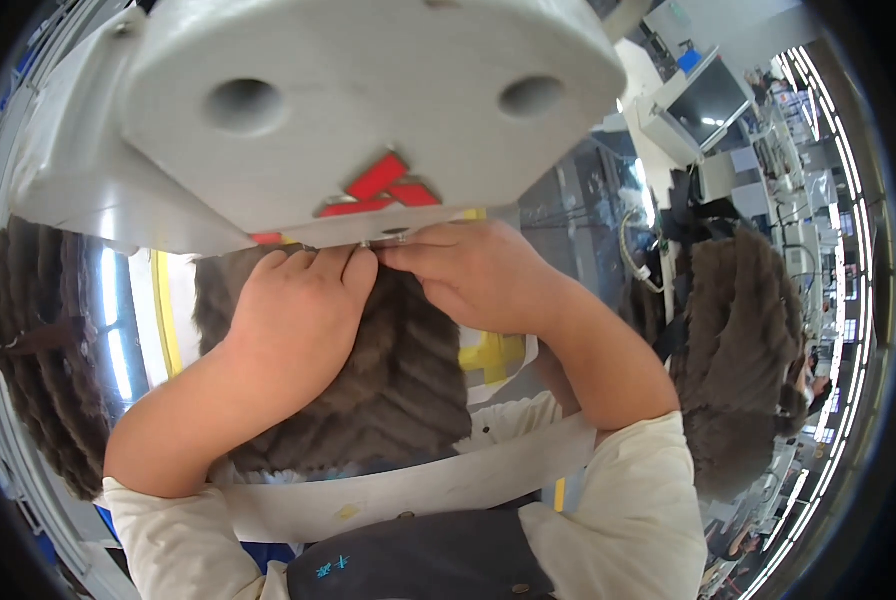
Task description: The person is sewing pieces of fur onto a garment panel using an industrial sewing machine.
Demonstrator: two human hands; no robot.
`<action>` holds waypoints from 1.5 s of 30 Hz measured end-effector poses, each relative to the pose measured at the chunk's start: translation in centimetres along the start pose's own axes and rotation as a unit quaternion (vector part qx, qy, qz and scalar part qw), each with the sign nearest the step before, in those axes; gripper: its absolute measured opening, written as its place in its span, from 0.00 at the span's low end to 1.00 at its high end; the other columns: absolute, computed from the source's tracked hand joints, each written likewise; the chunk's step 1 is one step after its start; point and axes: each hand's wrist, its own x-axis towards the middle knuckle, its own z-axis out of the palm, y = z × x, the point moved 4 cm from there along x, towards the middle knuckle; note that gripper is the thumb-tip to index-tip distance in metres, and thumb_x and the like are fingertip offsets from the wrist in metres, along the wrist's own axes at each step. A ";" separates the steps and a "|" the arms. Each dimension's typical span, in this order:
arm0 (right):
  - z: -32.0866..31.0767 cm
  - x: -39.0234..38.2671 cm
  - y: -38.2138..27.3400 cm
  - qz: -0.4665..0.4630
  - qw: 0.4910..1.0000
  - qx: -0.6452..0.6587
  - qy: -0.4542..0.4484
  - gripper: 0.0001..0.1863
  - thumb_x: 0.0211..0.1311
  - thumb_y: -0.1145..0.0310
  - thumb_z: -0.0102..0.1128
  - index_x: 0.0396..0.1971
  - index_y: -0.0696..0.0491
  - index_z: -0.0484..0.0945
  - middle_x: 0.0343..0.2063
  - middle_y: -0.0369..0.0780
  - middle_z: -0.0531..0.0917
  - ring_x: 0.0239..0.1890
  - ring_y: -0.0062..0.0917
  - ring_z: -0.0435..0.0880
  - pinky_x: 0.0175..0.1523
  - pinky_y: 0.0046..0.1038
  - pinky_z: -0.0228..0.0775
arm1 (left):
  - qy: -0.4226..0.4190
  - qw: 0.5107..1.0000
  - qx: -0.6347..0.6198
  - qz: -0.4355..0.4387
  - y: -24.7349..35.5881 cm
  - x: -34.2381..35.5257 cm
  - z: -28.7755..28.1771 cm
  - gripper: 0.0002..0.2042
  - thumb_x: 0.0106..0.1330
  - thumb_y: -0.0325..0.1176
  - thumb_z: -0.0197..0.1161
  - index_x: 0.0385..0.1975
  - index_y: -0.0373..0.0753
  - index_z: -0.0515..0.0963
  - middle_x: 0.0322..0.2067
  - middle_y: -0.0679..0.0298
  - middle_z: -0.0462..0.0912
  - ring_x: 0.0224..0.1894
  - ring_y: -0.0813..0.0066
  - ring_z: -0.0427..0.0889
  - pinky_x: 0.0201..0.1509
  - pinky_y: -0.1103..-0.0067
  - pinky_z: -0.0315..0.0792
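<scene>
A dark brown fur piece [388, 400] with chevron-like ridges lies in front of me, below a large pale machine head [368, 110]. My left hand [303, 315] is on its far left part, with bent fingers pressed together at the fur's far edge. My right hand [488, 275] meets it from the right, thumb and fingers pinched on the same edge. The fingertips of both hands almost touch, right at the machine's lower rim. That rim hides whatever lies beyond them.
More brown fur [38, 340] with a dark tie hangs at the left, and a fur bundle [738, 340] is at the right. A white curved guard [408, 500] runs close to my body. Yellow tape [493, 355] marks the work surface. A screen [708, 100] stands far right.
</scene>
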 end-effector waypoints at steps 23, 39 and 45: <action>0.1 -0.9 -0.7 -0.014 0.997 0.037 -0.073 0.13 0.56 0.73 0.60 0.41 0.49 0.87 0.46 0.34 0.88 0.44 0.34 0.88 0.47 0.35 0.81 | -0.155 0.984 -0.041 0.075 1.7 -0.5 -2.5 0.24 0.50 0.28 0.65 0.50 0.29 0.77 0.59 0.42 0.81 0.33 0.64 0.89 0.38 0.73 0.79; 0.4 -1.3 -0.3 -0.008 0.997 0.048 -0.055 0.09 0.59 0.69 0.61 0.37 0.50 0.86 0.44 0.33 0.87 0.42 0.35 0.87 0.46 0.37 0.80 | -0.158 0.985 -0.049 0.046 1.8 -1.1 -1.6 0.30 0.50 0.28 0.64 0.57 0.28 0.75 0.63 0.43 0.78 0.31 0.64 0.87 0.41 0.73 0.78; 0.2 -1.5 -0.6 -0.039 0.998 0.025 -0.037 0.09 0.58 0.70 0.61 0.38 0.50 0.85 0.45 0.32 0.87 0.42 0.32 0.87 0.44 0.35 0.80 | -0.115 0.990 -0.023 0.075 1.7 -1.2 -2.6 0.23 0.55 0.30 0.63 0.52 0.29 0.77 0.59 0.45 0.80 0.32 0.68 0.86 0.38 0.75 0.76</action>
